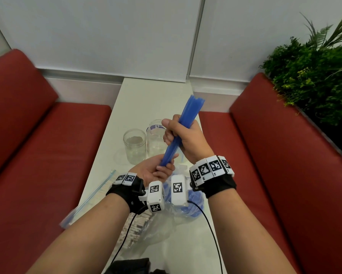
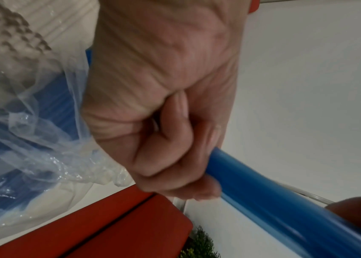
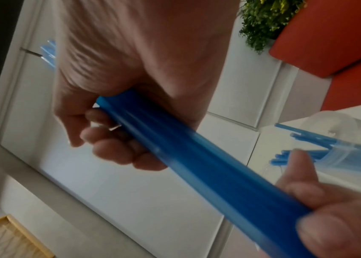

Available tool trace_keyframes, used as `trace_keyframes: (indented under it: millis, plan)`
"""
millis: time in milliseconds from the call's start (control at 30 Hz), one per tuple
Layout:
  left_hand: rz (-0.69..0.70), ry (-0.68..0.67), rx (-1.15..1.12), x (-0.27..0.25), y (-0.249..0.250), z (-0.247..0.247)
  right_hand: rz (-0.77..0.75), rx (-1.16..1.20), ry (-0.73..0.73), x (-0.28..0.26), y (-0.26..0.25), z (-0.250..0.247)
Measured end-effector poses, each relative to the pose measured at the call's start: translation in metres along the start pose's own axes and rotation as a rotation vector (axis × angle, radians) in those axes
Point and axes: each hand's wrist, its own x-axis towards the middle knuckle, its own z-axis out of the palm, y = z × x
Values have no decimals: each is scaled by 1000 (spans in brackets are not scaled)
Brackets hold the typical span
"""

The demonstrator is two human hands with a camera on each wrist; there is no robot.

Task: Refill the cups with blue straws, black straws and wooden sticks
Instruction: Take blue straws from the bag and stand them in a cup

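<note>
A bundle of blue straws stands tilted above the white table, top end leaning away to the right. My right hand grips its middle, fingers curled round it. My left hand grips the bottom end. In the left wrist view, the left hand closes on the blue straws. The right wrist view shows the right hand wrapped round the blue straws. Two clear cups stand just behind my hands: a shorter cup and a taller cup, partly hidden.
Under my wrists lies a clear plastic bag of blue straws, beside a bag of wooden sticks. A zip bag hangs over the table's left edge. Red benches flank the narrow table; a plant is at right.
</note>
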Motion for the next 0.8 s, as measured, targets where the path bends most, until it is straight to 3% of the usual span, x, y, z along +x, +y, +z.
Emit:
trace_keyframes:
  millis: [233, 400, 533, 667, 800]
  plan:
    - [68, 116, -29, 4, 1, -3, 32, -232, -21, -1, -1, -9]
    - [175, 249, -6, 2, 3, -19, 203, -464, -200, 2, -22, -36]
    - [255, 309, 29, 4, 6, -18, 283, -560, -226, 10, -28, -45]
    - [567, 520, 164, 4, 21, -15, 87, -535, -64, 27, -52, -59]
    - [785, 777, 697, -5, 34, -20, -204, -446, 369, 48, -66, -76]
